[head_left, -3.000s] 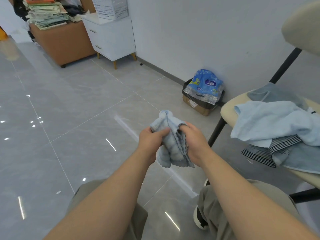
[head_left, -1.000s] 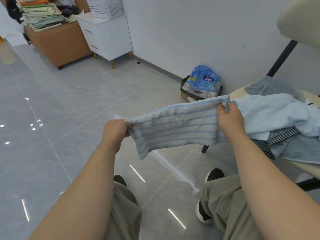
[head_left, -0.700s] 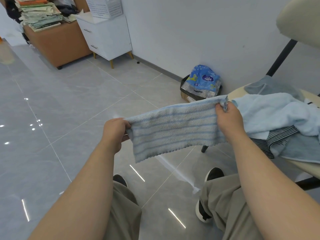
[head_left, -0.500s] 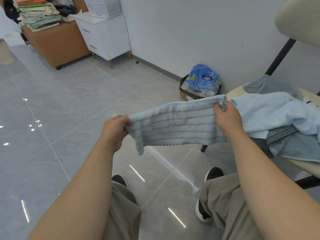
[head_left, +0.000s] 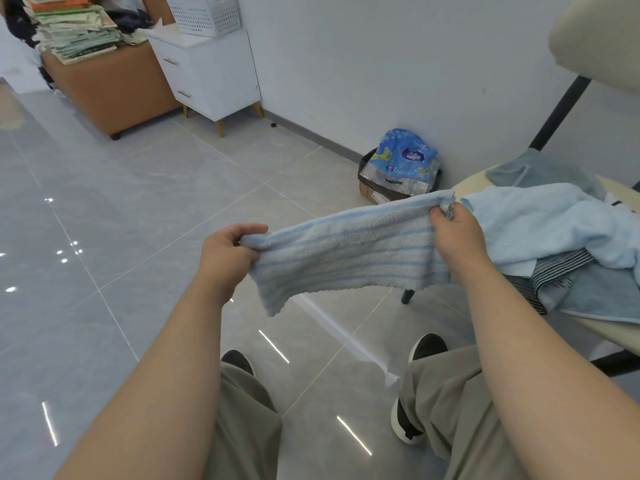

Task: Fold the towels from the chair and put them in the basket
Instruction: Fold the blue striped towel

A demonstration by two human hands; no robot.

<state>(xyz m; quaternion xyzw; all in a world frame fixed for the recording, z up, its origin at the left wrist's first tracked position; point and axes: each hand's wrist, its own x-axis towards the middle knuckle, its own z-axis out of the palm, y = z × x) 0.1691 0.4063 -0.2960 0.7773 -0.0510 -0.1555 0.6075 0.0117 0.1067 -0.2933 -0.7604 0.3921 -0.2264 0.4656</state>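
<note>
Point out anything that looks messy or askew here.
The towels on the chair lie in a crumpled heap. The striped towel held between the left hand and right hand hangs crooked, its lower left corner drooping.

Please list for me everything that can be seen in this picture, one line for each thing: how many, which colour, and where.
striped towel: one, pale blue, stretched in the air between both hands
loose towels: at least four, pale blue, grey-blue and dark striped, heaped on the chair seat
chair: one, cream with black frame, at the right
basket: one, white, on the cabinet, top left
cabinet: one, white, against the wall
papers: one stack, mixed colours, on the brown box
brown box: one, beside the cabinet
plastic pack: one, blue, in the carton
carton: one, dark, by the wall
shoes: two, black, below the arms
left hand: grips the towel's left end
right hand: pinches its right end
</note>
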